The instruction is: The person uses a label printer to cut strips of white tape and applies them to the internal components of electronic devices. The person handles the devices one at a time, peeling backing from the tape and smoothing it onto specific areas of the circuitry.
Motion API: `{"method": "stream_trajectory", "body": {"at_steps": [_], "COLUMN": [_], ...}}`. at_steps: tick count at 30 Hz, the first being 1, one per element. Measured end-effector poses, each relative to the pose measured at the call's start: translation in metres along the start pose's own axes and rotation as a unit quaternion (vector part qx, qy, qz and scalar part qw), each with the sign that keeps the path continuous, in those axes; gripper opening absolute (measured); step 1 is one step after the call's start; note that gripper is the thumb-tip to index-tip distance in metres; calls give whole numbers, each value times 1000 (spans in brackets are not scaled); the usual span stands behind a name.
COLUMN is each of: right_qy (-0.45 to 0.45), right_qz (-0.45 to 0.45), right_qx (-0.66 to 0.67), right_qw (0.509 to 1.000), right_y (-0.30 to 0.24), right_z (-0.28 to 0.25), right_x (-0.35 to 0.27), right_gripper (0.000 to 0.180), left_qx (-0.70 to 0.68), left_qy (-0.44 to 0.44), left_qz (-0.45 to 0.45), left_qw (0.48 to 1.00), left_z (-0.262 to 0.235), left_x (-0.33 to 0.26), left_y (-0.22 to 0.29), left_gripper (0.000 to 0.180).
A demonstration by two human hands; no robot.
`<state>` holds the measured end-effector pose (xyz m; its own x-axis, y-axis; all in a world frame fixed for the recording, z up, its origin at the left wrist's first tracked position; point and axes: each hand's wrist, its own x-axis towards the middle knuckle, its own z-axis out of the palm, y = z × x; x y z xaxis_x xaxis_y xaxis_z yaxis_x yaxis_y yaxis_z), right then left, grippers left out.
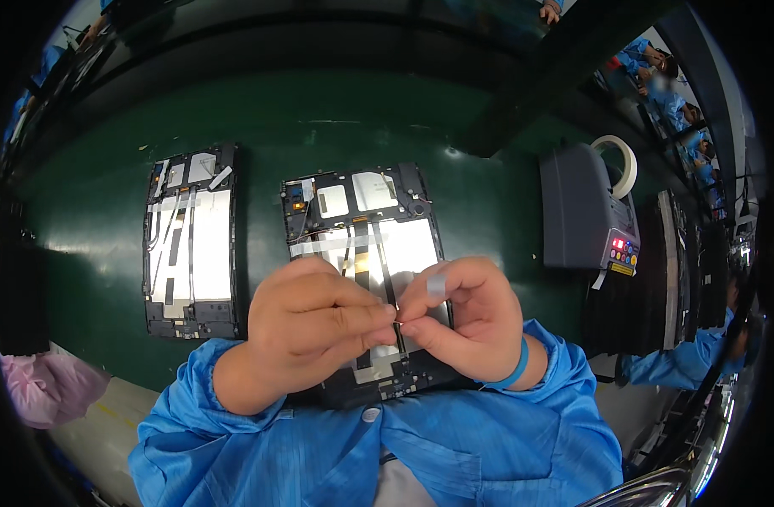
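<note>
An opened tablet-like device [412, 241] with a black frame, silvery panels and ribbon cables lies in front of me, its lower part partly hidden by my hands. Above it, my left hand [315, 325] is closed in a pinch. My right hand [471, 325] is pinched too, its fingertips meeting the left ones. Something small and thin sits between the fingertips, too small to name. A short piece of translucent tape [436, 285] sticks to my right index finger. Strips of pale tape [311, 247] cross the device's cables.
A second opened device [209, 262] lies to the left on the green tabletop [91, 237]. On the right stands a grey tape dispenser [577, 207] with a tape roll [619, 169]. Dark upright panels [649, 279] stand beside it. Other people [674, 106] sit at the far right.
</note>
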<state>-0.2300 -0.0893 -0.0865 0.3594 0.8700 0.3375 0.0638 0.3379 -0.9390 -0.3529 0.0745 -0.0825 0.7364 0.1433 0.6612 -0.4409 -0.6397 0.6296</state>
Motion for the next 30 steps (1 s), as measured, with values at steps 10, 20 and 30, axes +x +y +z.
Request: {"method": "stream_trajectory", "body": {"at_steps": [10, 20, 30], "right_qy": [283, 308, 174], "right_qz": [135, 123, 204], "right_qx": [61, 167, 82], "right_qw": [948, 928, 960], "right_y": [34, 46, 2], "right_z": [-37, -31, -5], "right_x": [5, -14, 14], "right_gripper": [31, 28, 32], "left_qx": [28, 53, 68], "left_qy": [59, -6, -56], "left_qz": [-369, -316, -150], "left_qw": [927, 947, 985], "left_z": [-9, 11, -2], "left_x": [-65, -53, -9], "left_y": [-22, -17, 2], "left_gripper": [70, 71, 51]}}
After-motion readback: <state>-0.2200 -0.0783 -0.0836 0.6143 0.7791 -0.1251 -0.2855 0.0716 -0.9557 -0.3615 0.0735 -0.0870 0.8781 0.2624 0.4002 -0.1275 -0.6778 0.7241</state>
